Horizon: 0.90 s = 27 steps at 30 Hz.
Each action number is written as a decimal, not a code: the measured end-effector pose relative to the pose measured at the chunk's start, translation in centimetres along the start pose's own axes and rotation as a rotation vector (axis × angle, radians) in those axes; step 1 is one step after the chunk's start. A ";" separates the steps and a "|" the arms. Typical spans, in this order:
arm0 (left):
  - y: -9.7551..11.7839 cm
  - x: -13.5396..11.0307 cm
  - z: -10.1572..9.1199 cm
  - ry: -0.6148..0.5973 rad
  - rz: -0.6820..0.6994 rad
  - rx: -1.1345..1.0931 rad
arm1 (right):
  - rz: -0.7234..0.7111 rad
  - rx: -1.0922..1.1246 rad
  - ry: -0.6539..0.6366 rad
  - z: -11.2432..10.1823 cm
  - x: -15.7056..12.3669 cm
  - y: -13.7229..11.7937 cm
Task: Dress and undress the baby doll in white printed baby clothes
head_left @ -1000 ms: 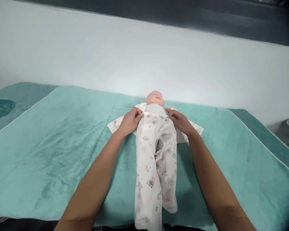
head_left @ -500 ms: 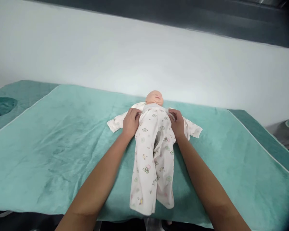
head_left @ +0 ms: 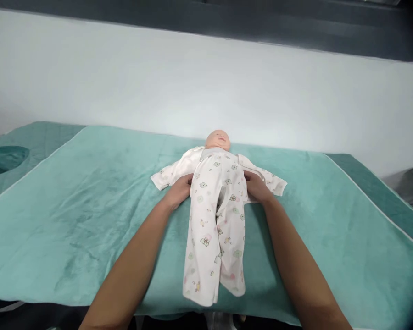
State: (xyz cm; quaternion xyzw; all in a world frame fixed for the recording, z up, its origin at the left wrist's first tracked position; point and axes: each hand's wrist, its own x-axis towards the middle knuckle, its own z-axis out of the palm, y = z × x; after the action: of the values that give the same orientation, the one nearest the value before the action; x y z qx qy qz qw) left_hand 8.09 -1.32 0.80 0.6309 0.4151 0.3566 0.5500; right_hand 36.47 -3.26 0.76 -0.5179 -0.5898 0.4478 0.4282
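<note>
A baby doll (head_left: 218, 140) lies on its back on the green-covered table, its head toward the wall. It wears a white long-sleeved shirt (head_left: 186, 166) with the sleeves spread to both sides. White printed baby trousers (head_left: 206, 206) lie over its front from the chest down, with an opening at the crotch. At the left side of the trousers, hip high, my left hand (head_left: 181, 190) is closed on the fabric edge. My right hand (head_left: 257, 185) is closed on the opposite side, beside the right sleeve. The fingertips of both hands are partly hidden by the cloth.
A green cloth (head_left: 89, 220) covers the table, slightly wrinkled on the left. Behind it rises a white wall (head_left: 192, 87) with a dark band on top. A darker green pad with an oval recess (head_left: 7, 160) lies at the far left.
Both my hands have slid down from the doll's waist to hip height along the trousers' sides. The doll stays in place; the view has shifted slightly.
</note>
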 end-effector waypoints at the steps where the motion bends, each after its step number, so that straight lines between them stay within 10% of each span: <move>1: 0.0 0.1 0.1 0.007 -0.018 -0.049 | -0.001 0.051 -0.045 -0.1 0.0 -0.1; 16: -0.9 1.0 1.9 0.216 -0.065 -0.363 | -0.231 -0.158 0.145 1.3 1.1 -0.1; 22: -1.4 1.4 1.9 0.222 -0.035 -0.347 | -0.208 -0.277 0.330 2.2 1.6 1.2; 27: -0.7 1.3 1.7 0.225 0.065 -0.154 | -0.189 -0.236 0.239 1.9 1.5 1.2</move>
State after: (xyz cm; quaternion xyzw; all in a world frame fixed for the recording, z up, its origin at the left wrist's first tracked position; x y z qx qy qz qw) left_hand 10.04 -0.74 -0.10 0.5562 0.4249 0.4735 0.5348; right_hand 34.76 -1.84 -0.79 -0.5564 -0.6290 0.2687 0.4718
